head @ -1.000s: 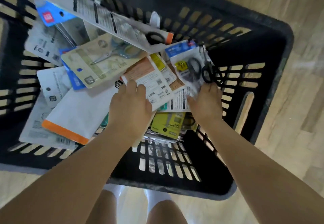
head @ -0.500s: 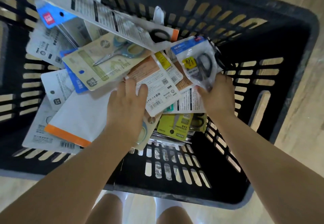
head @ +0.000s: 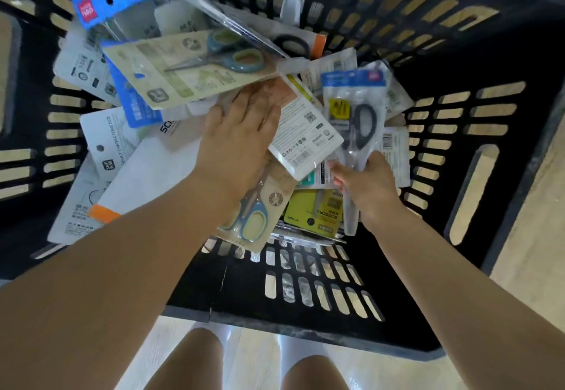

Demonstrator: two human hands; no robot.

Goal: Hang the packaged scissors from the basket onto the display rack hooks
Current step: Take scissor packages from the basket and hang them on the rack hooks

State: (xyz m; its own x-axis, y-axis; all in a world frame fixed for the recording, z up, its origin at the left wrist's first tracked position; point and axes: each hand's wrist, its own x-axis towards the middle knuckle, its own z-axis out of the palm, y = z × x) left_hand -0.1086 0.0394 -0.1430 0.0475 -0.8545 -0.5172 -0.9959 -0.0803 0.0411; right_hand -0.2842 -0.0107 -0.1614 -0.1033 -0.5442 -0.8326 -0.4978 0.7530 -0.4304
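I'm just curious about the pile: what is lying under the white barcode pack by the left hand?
Under the white barcode pack a teal-edged pack and the yellow scissors pack peek out. The left hand covers its left edge; deeper layers are hidden.

light: bright, even | shadows: soft | blur: slight motion smear | edges: wide-angle bowing

The fingertips of the left hand [head: 235, 142] are hidden under the beige scissors pack [head: 183, 71]. Much of the yellow pack [head: 318, 209] is covered by the packs above it. The basket [head: 305, 322] is cut off at the top and left edges. The print on the white card [head: 305, 133] is too small to be read.
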